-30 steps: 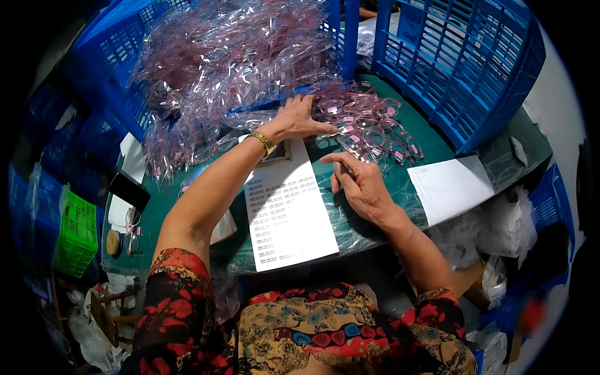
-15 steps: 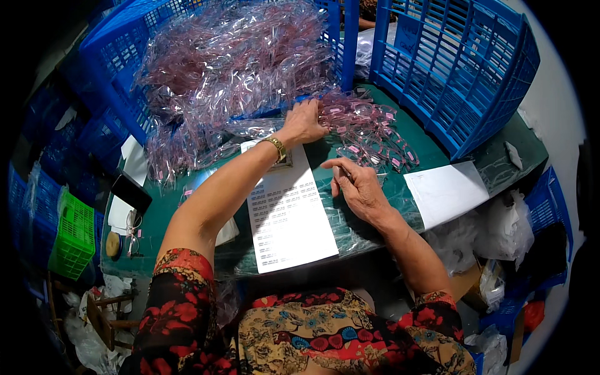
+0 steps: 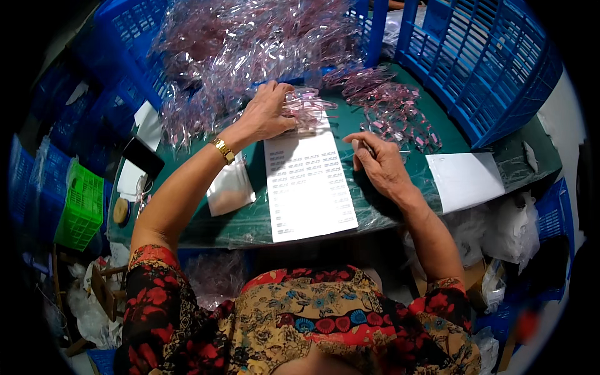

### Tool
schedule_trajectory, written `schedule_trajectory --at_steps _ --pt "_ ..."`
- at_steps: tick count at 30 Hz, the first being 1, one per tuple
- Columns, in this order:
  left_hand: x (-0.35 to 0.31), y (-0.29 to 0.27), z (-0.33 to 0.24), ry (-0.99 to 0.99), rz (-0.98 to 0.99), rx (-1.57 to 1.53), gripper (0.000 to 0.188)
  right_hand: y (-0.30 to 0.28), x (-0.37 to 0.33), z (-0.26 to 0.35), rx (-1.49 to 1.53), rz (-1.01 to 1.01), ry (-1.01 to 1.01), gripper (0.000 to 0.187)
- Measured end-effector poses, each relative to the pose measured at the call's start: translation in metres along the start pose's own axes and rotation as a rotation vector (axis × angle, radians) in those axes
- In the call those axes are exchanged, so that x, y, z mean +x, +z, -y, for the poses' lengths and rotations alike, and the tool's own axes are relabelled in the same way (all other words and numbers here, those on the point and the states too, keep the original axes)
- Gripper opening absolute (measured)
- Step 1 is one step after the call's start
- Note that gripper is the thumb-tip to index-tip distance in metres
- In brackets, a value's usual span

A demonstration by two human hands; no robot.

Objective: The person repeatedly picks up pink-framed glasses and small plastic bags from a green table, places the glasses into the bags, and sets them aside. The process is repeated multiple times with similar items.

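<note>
My left hand [image 3: 267, 114] is curled round a small bunch of pink-framed eyeglasses [image 3: 310, 107], above the far end of a printed label sheet [image 3: 306, 200]. A gold watch is on that wrist. To the right lies a loose heap of pink eyeglasses [image 3: 400, 109] with small pink tags. My right hand [image 3: 381, 165] hovers between the sheet and a blank white paper [image 3: 465, 181], thumb and fingers drawn together; what they hold, if anything, is hidden. A large pile of pink eyeglasses in clear plastic sleeves [image 3: 250, 44] fills the far left.
A blue crate [image 3: 119, 37] stands behind the sleeved pile, and another blue crate [image 3: 481, 69] at the far right. A stack of clear sleeves [image 3: 231, 187], a dark phone [image 3: 144, 156] and a round yellowish object [image 3: 121, 211] lie on the green table [image 3: 381, 219]. A green basket [image 3: 81, 206] is beyond its left edge.
My left hand has moved left from the edge of the loose heap, with a bunch of eyeglasses now in it. The stack of sleeves has come into fuller view; the view has shifted slightly.
</note>
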State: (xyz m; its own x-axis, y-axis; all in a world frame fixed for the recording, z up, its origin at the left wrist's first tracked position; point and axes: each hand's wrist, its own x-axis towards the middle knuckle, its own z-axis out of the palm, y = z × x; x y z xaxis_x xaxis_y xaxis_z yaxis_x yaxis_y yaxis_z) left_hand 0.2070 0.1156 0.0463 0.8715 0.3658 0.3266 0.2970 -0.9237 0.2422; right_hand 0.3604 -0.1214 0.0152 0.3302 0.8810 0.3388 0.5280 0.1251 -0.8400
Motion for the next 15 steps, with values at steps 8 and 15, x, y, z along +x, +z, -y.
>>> schedule_trajectory --at_steps 8,15 --pt "-0.027 -0.013 0.025 -0.295 0.193 -0.523 0.08 0.0 0.008 0.004 -0.077 0.027 0.062 0.048" --pt "-0.029 0.0 0.044 -0.536 0.184 -0.759 0.034 0.015 0.03 0.004 -0.329 0.095 -0.063 0.037"
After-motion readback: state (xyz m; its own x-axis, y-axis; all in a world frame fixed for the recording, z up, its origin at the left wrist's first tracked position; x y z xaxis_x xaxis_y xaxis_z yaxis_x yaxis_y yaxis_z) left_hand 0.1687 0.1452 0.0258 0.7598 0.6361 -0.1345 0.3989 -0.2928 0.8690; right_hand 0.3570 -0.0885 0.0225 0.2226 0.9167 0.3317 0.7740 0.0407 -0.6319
